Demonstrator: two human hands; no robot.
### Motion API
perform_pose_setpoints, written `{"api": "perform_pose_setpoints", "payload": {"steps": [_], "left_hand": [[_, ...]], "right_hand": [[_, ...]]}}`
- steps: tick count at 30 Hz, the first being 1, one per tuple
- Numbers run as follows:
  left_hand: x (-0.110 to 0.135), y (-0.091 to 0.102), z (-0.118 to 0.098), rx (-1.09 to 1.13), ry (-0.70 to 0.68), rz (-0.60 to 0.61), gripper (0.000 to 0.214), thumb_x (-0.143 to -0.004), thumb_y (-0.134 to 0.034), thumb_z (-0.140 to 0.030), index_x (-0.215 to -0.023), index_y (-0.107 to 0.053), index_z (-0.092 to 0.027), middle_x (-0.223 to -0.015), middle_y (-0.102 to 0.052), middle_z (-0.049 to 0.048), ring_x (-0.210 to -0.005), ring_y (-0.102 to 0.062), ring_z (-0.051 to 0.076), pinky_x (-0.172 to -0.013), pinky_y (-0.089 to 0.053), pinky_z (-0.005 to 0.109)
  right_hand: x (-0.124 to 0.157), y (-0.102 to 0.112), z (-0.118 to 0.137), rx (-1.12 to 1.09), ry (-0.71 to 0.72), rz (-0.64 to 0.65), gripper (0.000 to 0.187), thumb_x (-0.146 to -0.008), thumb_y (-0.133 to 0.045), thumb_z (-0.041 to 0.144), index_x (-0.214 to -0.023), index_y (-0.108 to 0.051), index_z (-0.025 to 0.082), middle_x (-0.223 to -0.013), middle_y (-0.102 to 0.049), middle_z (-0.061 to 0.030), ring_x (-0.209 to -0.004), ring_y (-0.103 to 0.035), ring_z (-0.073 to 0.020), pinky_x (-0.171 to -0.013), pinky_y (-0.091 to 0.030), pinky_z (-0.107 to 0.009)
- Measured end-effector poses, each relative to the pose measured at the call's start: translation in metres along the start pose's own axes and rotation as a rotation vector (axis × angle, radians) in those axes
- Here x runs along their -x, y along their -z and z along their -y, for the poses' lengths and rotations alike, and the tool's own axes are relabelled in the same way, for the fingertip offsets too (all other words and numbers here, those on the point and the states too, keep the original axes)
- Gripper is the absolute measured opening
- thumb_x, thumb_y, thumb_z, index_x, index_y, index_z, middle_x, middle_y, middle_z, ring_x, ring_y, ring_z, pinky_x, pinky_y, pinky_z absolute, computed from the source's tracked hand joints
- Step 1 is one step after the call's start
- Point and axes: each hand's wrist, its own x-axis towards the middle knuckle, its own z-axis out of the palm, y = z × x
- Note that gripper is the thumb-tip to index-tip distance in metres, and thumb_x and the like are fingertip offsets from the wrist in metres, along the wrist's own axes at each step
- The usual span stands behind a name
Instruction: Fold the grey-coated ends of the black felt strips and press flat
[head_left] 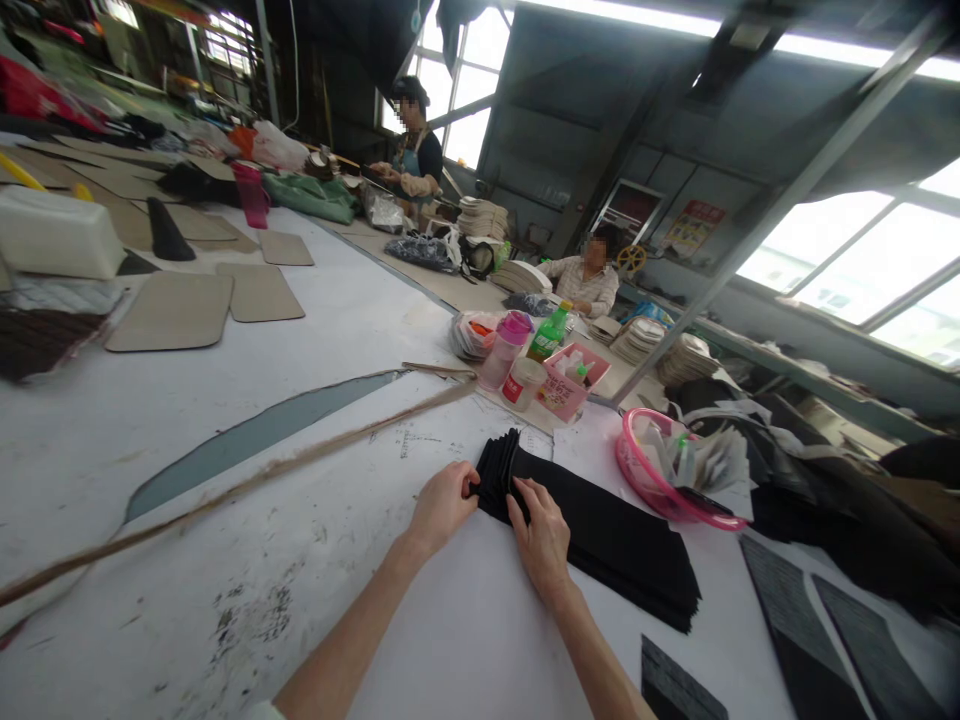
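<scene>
A stack of black fabric pieces (607, 520) lies on the white worktable (450, 620). Its left end is curled up, so the edges of several layers fan out there. My left hand (442, 505) pinches the layers at that raised end, thumb and fingers closed on them. Over the stack just right of the fold, my right hand (541, 535) rests with bent fingers, its fingertips touching the folded-back layers. Whether the right fingers grip a layer or only press on it is hard to see.
A pink basket (637, 470) with papers stands right of the stack. Behind are a pink-lidded jug (504, 350), a green bottle (550, 332) and a pink box (574, 385). Beige panels (172, 312) lie at left. Dark fabric pieces (802, 620) lie at right. Two people work farther back.
</scene>
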Motion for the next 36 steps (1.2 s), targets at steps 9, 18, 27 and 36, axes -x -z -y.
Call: {"api": "perform_pose_setpoints", "payload": {"steps": [9,18,27,36], "left_hand": [[0.002,0.005,-0.001,-0.06,0.046,0.037,0.021,-0.071,-0.058,-0.013,-0.085,-0.069,-0.024,-0.078,-0.058,-0.0004,-0.068,-0.053,0.014,-0.062,-0.034,0.025],[-0.001,0.005,0.002,0.009,0.027,0.107,0.023,-0.075,-0.058,-0.021,-0.092,-0.071,-0.03,-0.074,-0.051,-0.0024,-0.064,-0.05,0.012,-0.06,-0.035,0.024],[-0.001,0.004,0.004,0.073,-0.03,0.12,0.027,-0.074,-0.057,-0.019,-0.094,-0.071,-0.03,-0.074,-0.051,-0.0029,-0.064,-0.05,0.012,-0.06,-0.035,0.023],[-0.008,0.011,0.019,0.1,0.032,0.076,0.031,-0.066,-0.048,-0.003,-0.088,-0.066,-0.016,-0.064,-0.059,-0.002,-0.056,-0.051,0.011,-0.056,-0.033,0.023]], "right_hand": [[0.002,-0.005,-0.001,0.059,0.031,-0.046,0.036,-0.095,-0.045,0.04,-0.122,-0.06,0.022,-0.12,-0.061,-0.0063,-0.112,-0.055,-0.0213,-0.093,-0.046,-0.034],[0.002,-0.009,0.0,0.124,0.047,-0.044,0.048,-0.088,-0.053,0.047,-0.125,-0.054,0.017,-0.118,-0.059,-0.0105,-0.108,-0.054,-0.0243,-0.091,-0.046,-0.036],[0.001,-0.011,0.004,0.164,0.069,-0.054,0.039,-0.09,-0.049,0.038,-0.123,-0.054,0.016,-0.115,-0.059,-0.011,-0.105,-0.055,-0.0239,-0.087,-0.047,-0.035],[0.001,-0.023,-0.001,0.214,-0.016,-0.077,0.032,-0.093,-0.04,0.028,-0.115,-0.058,0.013,-0.113,-0.061,-0.0099,-0.101,-0.058,-0.0226,-0.083,-0.046,-0.033]]}}
